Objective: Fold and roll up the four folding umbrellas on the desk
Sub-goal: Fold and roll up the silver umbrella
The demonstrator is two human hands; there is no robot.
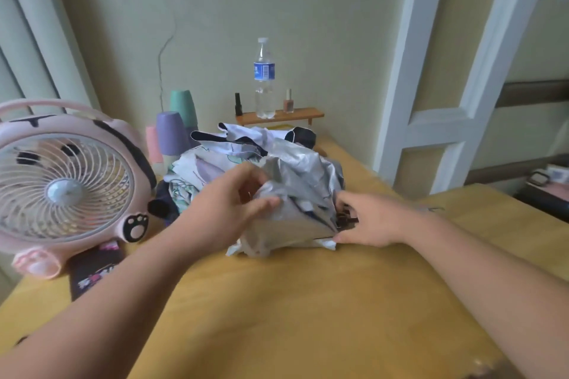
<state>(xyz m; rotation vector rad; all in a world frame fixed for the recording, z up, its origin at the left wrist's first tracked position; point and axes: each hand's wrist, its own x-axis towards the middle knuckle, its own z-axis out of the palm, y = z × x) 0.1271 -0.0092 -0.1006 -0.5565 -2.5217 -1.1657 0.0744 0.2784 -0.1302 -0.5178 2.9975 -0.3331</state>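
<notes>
Head view | left hand (234, 203) pinches silver umbrella (295, 181) | right hand (366, 221) grips its ribs (346, 219) (fingertips blurred) | other umbrellas (209, 163) half-hidden

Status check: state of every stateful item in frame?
silver umbrella: crumpled, not rolled
left hand: pinches its fabric
right hand: grips its rib ends
other umbrellas: loose heap behind
water bottle: upright, capped
cups: upside down
fan: upright, spinning unclear

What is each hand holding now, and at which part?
The left hand pinches the silver umbrella by its canopy fabric; the right hand grips its bunched dark rib ends.
</notes>
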